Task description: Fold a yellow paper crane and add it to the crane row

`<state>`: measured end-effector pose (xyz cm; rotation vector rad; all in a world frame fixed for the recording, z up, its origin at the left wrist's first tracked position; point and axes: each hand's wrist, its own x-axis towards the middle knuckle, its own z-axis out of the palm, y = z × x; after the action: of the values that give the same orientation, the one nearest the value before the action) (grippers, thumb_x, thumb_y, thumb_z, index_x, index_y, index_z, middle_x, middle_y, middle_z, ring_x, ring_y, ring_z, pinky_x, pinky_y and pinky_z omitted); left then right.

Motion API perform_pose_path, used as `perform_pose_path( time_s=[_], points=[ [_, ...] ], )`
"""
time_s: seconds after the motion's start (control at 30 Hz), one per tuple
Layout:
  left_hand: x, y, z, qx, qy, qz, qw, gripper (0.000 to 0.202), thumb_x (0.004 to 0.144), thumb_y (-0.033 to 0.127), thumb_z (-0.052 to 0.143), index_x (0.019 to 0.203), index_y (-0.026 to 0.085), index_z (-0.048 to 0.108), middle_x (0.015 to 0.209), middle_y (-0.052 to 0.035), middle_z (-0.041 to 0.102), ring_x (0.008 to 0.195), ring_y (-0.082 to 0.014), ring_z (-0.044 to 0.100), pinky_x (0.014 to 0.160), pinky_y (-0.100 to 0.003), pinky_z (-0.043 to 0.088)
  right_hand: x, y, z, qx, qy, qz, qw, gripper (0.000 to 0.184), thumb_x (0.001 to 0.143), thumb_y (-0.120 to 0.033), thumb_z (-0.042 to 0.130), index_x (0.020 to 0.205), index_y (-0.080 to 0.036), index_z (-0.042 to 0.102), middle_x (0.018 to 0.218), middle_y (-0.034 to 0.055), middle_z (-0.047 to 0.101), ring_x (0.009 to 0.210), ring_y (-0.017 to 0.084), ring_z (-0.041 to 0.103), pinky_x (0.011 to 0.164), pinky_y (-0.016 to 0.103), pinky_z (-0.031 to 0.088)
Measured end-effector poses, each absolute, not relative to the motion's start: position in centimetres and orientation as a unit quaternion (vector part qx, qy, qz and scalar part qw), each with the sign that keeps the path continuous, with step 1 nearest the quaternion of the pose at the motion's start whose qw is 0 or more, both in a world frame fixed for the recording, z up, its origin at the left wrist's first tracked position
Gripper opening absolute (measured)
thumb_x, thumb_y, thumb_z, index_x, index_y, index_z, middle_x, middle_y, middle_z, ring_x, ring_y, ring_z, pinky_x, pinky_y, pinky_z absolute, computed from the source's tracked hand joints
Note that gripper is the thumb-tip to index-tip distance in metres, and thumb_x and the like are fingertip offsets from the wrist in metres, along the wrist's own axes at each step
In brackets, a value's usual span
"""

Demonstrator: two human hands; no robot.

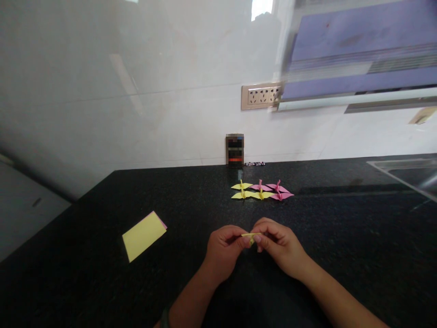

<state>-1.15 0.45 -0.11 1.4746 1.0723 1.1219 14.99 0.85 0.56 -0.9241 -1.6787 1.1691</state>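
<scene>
Between my fingertips is a small folded piece of yellow paper (251,236), mostly covered by the fingers. My left hand (225,246) pinches its left side, thumb against index finger. On the right side, my right hand (278,243) pinches it the same way. Both hands are just above the dark countertop (191,196). Beyond them, two rows of folded paper cranes lie close together: yellow cranes (243,194) mainly on the left and pink cranes (280,196) on the right.
To the left lies a stack of yellow paper sheets (145,237) with a pink edge showing beneath. A phone (235,150) with a blurred screen leans on the white wall, a beaded strap (255,164) beside it. A sink (409,175) is at the far right, below wall sockets (261,95).
</scene>
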Motion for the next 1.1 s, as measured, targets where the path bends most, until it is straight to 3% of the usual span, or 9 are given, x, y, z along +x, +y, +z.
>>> perform_pose_path(
  time_s=[0.27, 0.57, 0.93, 1.1],
  points=[
    [-0.9, 0.37, -0.46, 0.553, 0.437, 0.458, 0.542, 0.016, 0.071, 0.029, 0.06, 0.071, 0.013, 0.062, 0.063, -0.0029, 0.06, 0.06, -0.0129, 0.055, 0.057, -0.024, 0.044, 14.74, 0.99, 0.13, -0.369, -0.627, 0.516, 0.452, 0.012, 0.078, -0.026, 0.053, 0.074, -0.015, 0.058, 0.074, 0.0013, 0.05, 0.053, 0.008, 0.048, 0.047, 0.022, 0.041],
    [-0.86, 0.52, -0.45, 0.562, 0.454, 0.465, 0.511, 0.016, 0.071, 0.028, 0.06, 0.068, 0.013, 0.063, 0.06, -0.0024, 0.06, 0.057, -0.0118, 0.054, 0.055, -0.023, 0.043, 14.44, 0.86, 0.2, -0.382, -0.638, 0.501, 0.443, 0.012, 0.075, -0.027, 0.057, 0.072, -0.015, 0.06, 0.072, 0.0015, 0.051, 0.057, 0.009, 0.048, 0.047, 0.021, 0.042],
    [-0.99, 0.01, 0.34, 0.569, 0.421, 0.459, 0.537, 0.015, 0.072, 0.022, 0.058, 0.061, 0.012, 0.061, 0.052, -0.0001, 0.058, 0.05, -0.0095, 0.052, 0.05, -0.02, 0.041, 14.22, 0.6, 0.07, -0.368, -0.602, 0.527, 0.474, 0.018, 0.07, -0.029, 0.062, 0.062, -0.014, 0.058, 0.065, -0.0006, 0.05, 0.048, 0.006, 0.044, 0.04, 0.019, 0.036],
    [-0.78, 0.44, 0.36, 0.54, 0.452, 0.466, 0.536, 0.015, 0.074, 0.025, 0.055, 0.071, 0.012, 0.062, 0.056, -0.0014, 0.061, 0.052, -0.011, 0.054, 0.053, -0.022, 0.044, 14.05, 0.85, -0.2, -0.406, -0.558, 0.546, 0.474, 0.02, 0.072, -0.033, 0.06, 0.066, -0.015, 0.055, 0.058, -0.0024, 0.051, 0.045, 0.006, 0.044, 0.043, 0.019, 0.037]
  ],
)
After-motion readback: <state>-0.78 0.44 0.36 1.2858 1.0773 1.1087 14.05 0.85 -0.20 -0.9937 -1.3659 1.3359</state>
